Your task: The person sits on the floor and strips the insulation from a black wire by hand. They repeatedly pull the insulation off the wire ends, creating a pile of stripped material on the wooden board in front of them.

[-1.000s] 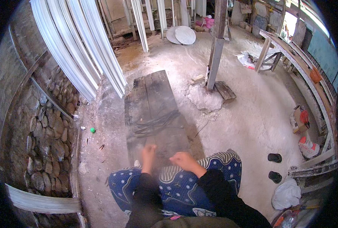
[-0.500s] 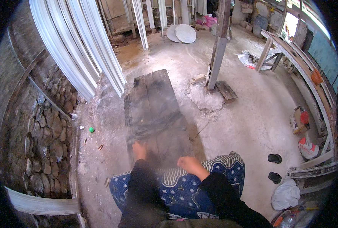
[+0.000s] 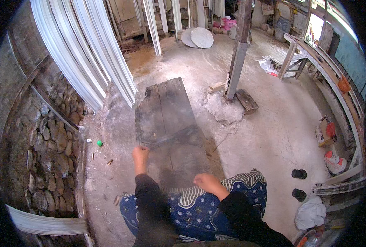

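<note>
In front of me stands a low, dark wooden plank table (image 3: 166, 105), and a bundle of thin dark strands (image 3: 179, 135) lies across its middle. My left hand (image 3: 140, 155) is closed in a pinch at the table's left edge, near the strands' left end. Whatever it holds is too thin and blurred to name. Over the near edge, just above the blue patterned cloth (image 3: 195, 210) on my lap, my right hand (image 3: 207, 182) is closed with its fingers curled. Its grip is hidden.
Pale corrugated sheets (image 3: 96, 53) hang at the left, above stacked stones (image 3: 55, 164). A wooden post (image 3: 237, 57) stands beyond the table, with a wooden block (image 3: 247, 102) at its foot. Black sandals (image 3: 299, 174) and a white sack (image 3: 310, 212) lie at the right, beside a wooden rack (image 3: 347, 90).
My left hand has moved left and slightly away from me, from over the board to its left edge. The right hand has shifted only a little.
</note>
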Available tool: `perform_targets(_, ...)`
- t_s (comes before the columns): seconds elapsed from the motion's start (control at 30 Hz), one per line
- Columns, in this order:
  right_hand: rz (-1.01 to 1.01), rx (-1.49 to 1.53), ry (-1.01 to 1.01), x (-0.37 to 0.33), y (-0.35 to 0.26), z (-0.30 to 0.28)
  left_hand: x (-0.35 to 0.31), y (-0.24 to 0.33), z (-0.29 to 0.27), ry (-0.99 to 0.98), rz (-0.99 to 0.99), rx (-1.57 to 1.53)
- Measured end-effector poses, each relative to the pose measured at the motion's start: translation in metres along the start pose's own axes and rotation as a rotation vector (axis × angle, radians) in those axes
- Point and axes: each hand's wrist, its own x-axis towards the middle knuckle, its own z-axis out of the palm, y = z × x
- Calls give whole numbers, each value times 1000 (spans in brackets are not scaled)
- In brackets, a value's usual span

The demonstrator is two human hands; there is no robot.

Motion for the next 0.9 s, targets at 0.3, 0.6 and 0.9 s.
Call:
perform_targets(0.3, -145, 204, 184, 11, -1, 3, -48, 74, -137, -45, 125, -118)
perform_targets(0.6, -589, 445, 405, -26, -81, -47, -110, 150, -191, -452, 319, -436)
perform_targets(0.9, -463, 725, 193, -58, -97, -56, -131, 191, -183, -548, 336, -570)
